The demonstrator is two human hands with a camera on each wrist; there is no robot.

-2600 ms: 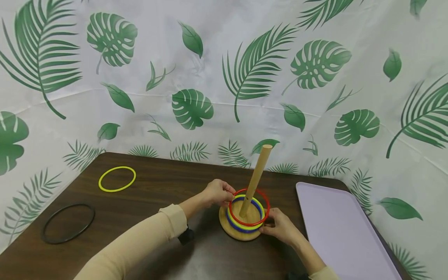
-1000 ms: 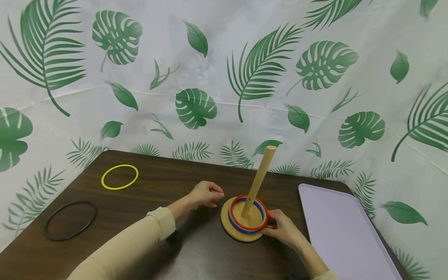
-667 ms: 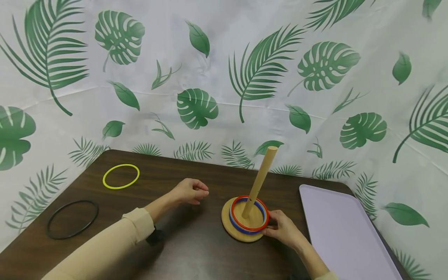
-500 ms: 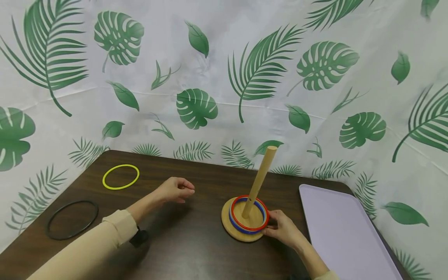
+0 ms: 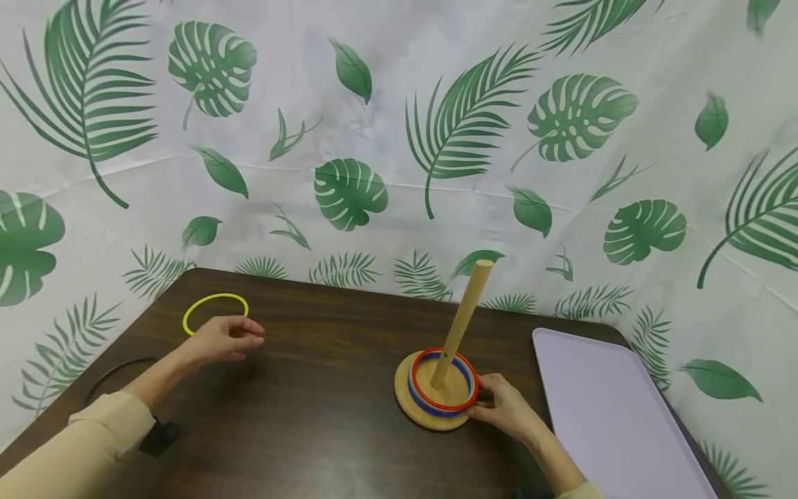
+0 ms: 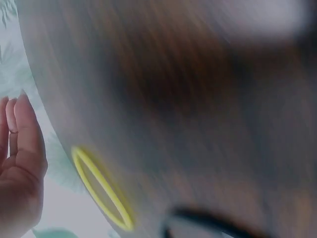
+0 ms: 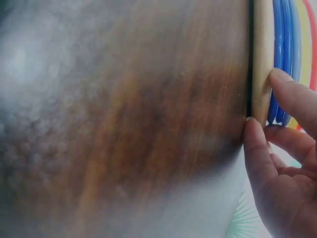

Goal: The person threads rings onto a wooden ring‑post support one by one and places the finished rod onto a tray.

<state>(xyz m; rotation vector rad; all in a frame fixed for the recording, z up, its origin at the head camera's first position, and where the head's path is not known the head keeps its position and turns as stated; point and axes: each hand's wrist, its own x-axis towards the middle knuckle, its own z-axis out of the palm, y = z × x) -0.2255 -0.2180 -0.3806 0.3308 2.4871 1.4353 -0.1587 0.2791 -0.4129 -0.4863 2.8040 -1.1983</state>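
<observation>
In the head view my left hand (image 5: pixel 227 338) hovers over the left part of the table, fingers loosely bent and holding nothing. Just behind it lies a yellow ring (image 5: pixel 215 296), partly covered by the hand. Under the left forearm a black ring (image 5: pixel 115 369) is half hidden. My right hand (image 5: pixel 503 407) grips the rim of a wooden ring-toss stand (image 5: pixel 402 388), whose peg (image 5: pixel 464 315) leans right in view. Stacked round the peg are a red ring (image 5: pixel 413 378) on top, a yellow ring (image 7: pixel 305 39), and blue rings (image 7: pixel 286 44) beneath, seen in the right wrist view.
A pale purple tray (image 5: pixel 614 409) lies on the right of the dark wooden table (image 5: pixel 337 402). A leaf-print cloth (image 5: pixel 374 125) hangs behind the table's back edge.
The red ring, earlier held by my left hand around the peg, now rests on the stack. My left hand has let go and moved far left. The right hand stays at the stand.
</observation>
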